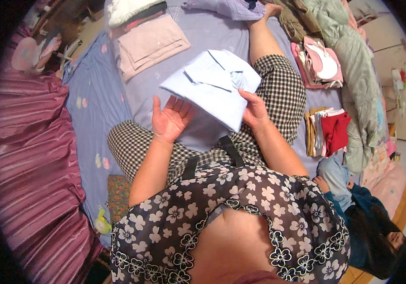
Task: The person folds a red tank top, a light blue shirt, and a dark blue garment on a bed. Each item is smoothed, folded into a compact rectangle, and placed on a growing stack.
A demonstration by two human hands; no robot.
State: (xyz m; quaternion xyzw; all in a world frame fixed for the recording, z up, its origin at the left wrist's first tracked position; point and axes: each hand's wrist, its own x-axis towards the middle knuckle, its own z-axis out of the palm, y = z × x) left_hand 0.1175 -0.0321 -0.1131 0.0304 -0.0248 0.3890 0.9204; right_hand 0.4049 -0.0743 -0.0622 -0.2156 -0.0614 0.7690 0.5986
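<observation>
A pale blue collared shirt point(210, 96), folded into a flat packet with its collar showing, is held up over the bed between my knees. My right hand point(255, 109) grips its right edge, thumb on top and the other fingers hidden beneath. Palm up and fingers spread, my left hand point(173, 119) is by the shirt's lower left edge. Its fingertips reach to that edge; whether they touch the cloth I cannot tell. Ahead to the left lies a folded light pink garment point(153, 44) on the lavender bed sheet point(217, 35).
Folded pink clothes point(322, 65) and a small stack topped with red cloth point(335, 133) lie to my right, beside a grey-green quilt point(361, 88). Another person point(362, 227) sits at the lower right. Purple curtains point(36, 159) hang at left; purple clothing point(226, 9) lies ahead.
</observation>
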